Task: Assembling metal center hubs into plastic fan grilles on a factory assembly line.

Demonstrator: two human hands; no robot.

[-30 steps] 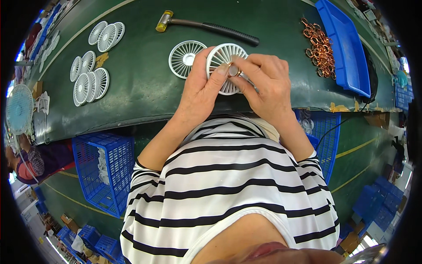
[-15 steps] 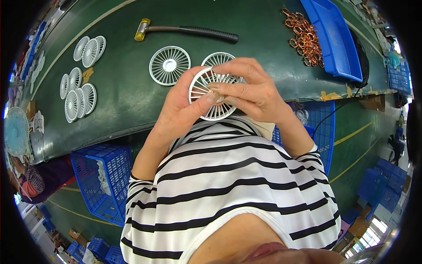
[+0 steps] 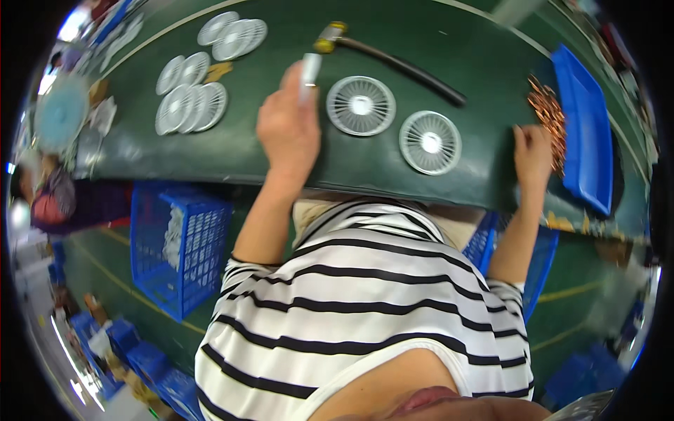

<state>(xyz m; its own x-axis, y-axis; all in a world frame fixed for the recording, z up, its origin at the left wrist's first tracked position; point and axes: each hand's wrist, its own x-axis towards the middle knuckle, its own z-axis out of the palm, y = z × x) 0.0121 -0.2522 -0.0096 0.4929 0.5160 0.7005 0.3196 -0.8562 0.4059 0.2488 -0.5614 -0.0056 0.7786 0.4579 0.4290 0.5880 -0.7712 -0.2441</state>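
Observation:
My left hand [image 3: 289, 130] is raised over the table, closed on a white spoked wheel [image 3: 309, 70] that shows edge-on and blurred. My right hand [image 3: 533, 156] is beside the near left edge of a heap of copper-coloured rings [image 3: 549, 116]. Its thumb and fingers look bent and apart, and no ring shows between them; motion blurs them somewhat. Between my hands, two white spoked wheels lie flat on the green table: one wheel [image 3: 361, 105] closer to my left hand, another wheel [image 3: 430, 142] nearer the table's front edge.
A hammer [image 3: 400, 62] with yellow faces lies behind the wheels. Several more wheels [image 3: 191, 107] lie in overlapping groups at the left. A blue tray [image 3: 588, 133] stands right of the rings. Blue crates [image 3: 179, 252] sit below the table edge. Another person [image 3: 60, 193] is at far left.
My hands have parted. The left has carried the wheel away to the left, while the right has let go of it and moved right to the rings. The view has shifted.

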